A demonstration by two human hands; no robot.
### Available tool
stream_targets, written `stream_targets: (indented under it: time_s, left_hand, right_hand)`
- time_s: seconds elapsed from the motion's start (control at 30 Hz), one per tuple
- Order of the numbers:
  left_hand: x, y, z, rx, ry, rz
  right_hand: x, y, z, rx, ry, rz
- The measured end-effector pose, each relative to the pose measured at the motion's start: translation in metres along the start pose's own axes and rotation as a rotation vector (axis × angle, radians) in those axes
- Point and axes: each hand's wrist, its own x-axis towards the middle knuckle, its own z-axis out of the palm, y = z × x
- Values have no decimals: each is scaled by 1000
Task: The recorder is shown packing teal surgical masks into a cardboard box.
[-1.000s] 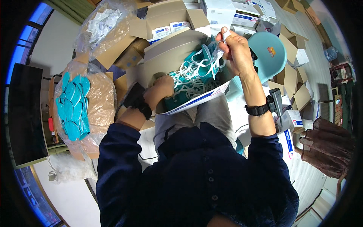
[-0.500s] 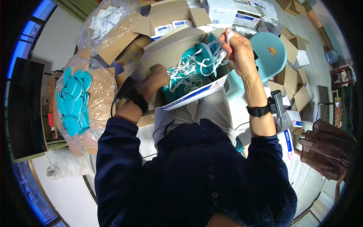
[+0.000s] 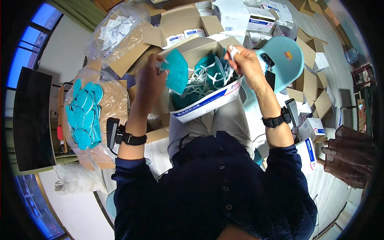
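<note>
Head view: left hand (image 3: pixel 150 82) raised, forearm upright, fingers pinched on a teal folded face mask (image 3: pixel 176 71) held above the open white cardboard box (image 3: pixel 208 105) on the lap. Right hand (image 3: pixel 246 64) lifted over the box's far side, fingers closed narrow on a white elastic ear loop (image 3: pixel 233 51); more teal masks with white loops (image 3: pixel 204 78) lie tangled inside the box.

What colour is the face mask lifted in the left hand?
Teal, with white ear loops; the head view shows the folded face mask in the left hand.

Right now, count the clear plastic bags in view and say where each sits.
2. One clear bag of teal masks lies left of the left hand; another, holding white items, sits further up. Others may be hidden.
</note>
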Motion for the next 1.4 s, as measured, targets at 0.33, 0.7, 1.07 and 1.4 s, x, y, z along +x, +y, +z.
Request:
stream_targets:
  time_s: [0.33,0.7,1.07,1.4]
  left_hand:
    - [3,36,11,-1142,4,-250]
    - [5,22,21,-454,-54,226]
    - [9,-8,-13,-1350,-181,280]
    - [31,7,18,-1410,-526,-239]
  right_hand:
    - [1,-3,27,32,-31,-82]
    - [23,-17,14,19,234,-182]
    - [31,4,10,0,305,-25]
    - [30,19,-13,-367,523,-180]
